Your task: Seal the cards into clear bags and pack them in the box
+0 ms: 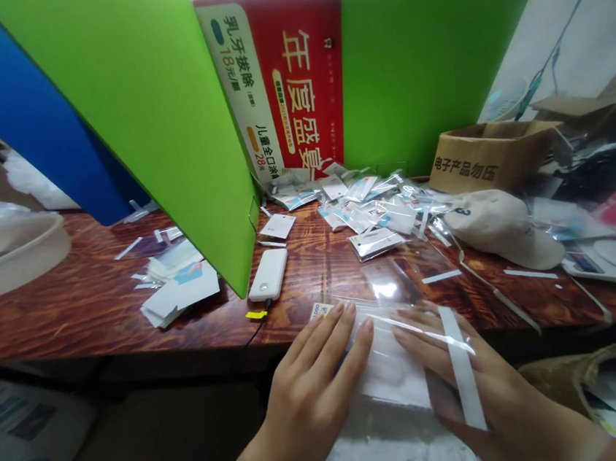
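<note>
The place can be taken for a small, crowded workshop. A brown wooden table (91, 319) is bordered by upright green panels (406, 66) and by a red printed board (326, 89). Many flat packets in clear film (363, 206) are heaped there, and white strips (441, 276) are scattered. At the right, a cardboard box (466, 162) with printed characters is placed.

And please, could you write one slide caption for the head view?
Left fingers and right fingers on a clear plastic sleeve, before packets piled on a wooden table.
</note>
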### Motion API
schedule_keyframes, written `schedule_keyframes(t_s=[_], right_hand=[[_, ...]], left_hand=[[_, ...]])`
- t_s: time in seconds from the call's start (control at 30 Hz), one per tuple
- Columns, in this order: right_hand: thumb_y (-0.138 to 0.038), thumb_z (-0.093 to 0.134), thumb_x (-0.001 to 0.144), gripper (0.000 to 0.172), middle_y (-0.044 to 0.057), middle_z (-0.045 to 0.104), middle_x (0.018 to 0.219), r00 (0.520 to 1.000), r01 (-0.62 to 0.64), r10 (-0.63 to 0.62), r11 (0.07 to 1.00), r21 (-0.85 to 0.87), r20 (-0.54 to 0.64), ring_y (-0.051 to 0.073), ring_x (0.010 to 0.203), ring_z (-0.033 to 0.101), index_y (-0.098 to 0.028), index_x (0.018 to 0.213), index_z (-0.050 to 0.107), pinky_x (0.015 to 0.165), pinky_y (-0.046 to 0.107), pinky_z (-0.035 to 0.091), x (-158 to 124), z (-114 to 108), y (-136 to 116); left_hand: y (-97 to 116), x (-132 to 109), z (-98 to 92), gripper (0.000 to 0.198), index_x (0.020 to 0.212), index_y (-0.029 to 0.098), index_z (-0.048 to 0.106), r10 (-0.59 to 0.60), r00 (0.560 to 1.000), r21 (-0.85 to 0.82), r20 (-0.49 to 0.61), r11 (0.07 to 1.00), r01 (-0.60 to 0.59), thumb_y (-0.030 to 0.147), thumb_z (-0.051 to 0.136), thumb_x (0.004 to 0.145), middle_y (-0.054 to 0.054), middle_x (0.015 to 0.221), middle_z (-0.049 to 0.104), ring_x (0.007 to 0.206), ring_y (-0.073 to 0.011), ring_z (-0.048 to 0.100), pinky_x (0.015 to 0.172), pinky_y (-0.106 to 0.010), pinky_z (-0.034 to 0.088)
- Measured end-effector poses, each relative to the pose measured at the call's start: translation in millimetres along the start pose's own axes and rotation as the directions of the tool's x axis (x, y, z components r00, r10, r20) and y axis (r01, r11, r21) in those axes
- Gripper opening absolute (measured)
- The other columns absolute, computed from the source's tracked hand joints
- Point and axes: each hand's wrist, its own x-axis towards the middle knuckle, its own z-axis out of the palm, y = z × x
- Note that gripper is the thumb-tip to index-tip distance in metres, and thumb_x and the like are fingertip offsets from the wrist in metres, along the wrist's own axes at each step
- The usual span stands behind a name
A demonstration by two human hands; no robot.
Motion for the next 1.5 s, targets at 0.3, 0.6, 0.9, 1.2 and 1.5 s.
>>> schedule_keyframes(t_s=[0.3,0.6,0.9,1.2,1.5], right_hand=[[-0.007,0.049,0.081,0.054,0.014,0.058,0.136,1.0,0.012,-0.013,0.997,0.075,0.016,0.02,0.136,0.045,-0.014,0.134,0.046,0.117,0.043,0.029,-1.5,-10.7,-9.2],[-0.012,0.049,0.081,0.059,0.012,0.064,0.128,0.981,-0.015,-0.008,0.993,0.117,0.195,0.022,0.125,0.056,-0.017,0.139,0.042,0.118,0.05,0.024,-3.3,-8.5,-12.9],[-0.009,0.042,0.095,0.03,0.003,0.065,0.081,0.995,-0.082,0.071,0.982,0.172,0.067,0.016,0.076,0.06,-0.016,0.12,0.057,0.076,0.033,0.046,17.6,-13.5,-31.3],[-0.013,0.048,0.098,0.021,0.007,0.069,0.097,0.997,-0.049,0.043,0.994,-0.096,-0.06,0.022,0.091,0.055,-0.012,0.112,0.065,0.088,0.039,0.038,32.1,15.1,-41.3],[-0.01,0.042,0.096,0.021,0.006,0.064,0.077,0.994,0.096,-0.106,0.975,-0.202,-0.039,0.02,0.072,0.056,-0.014,0.093,0.063,0.069,0.034,0.046,43.0,24.1,-31.4]], left_hand=[[9.0,-5.1,0.1,0.041,0.133,0.004,0.054,-0.013,1.0,-0.107,0.019,0.994,0.014,0.008,0.034,0.098,-0.018,0.132,0.064,0.13,-0.025,0.054,0.104,-0.039,0.05],[26.3,-14.2,16.8,0.051,0.141,0.005,0.047,-0.126,0.991,-0.435,-0.045,0.896,0.094,0.001,0.034,0.092,-0.017,0.138,0.059,0.137,-0.0204,0.047,0.114,-0.034,0.038],[51.3,-21.7,5.0,0.039,0.137,0.037,0.053,-0.476,0.783,-0.853,0.4,0.118,0.508,0.035,0.054,0.098,0.0,0.135,0.064,0.119,-0.0183,0.064,0.098,-0.027,0.054],[51.6,-18.8,3.6,0.028,0.123,0.023,0.063,-0.541,0.703,-0.818,0.462,0.045,0.573,0.027,0.05,0.099,-0.004,0.114,0.073,0.098,-0.0183,0.071,0.085,-0.025,0.058],[54.2,-23.6,3.7,0.028,0.12,0.019,0.061,-0.51,0.7,-0.738,0.5,0.172,0.653,0.024,0.047,0.097,-0.007,0.109,0.073,0.09,-0.0179,0.07,0.084,-0.027,0.054]])
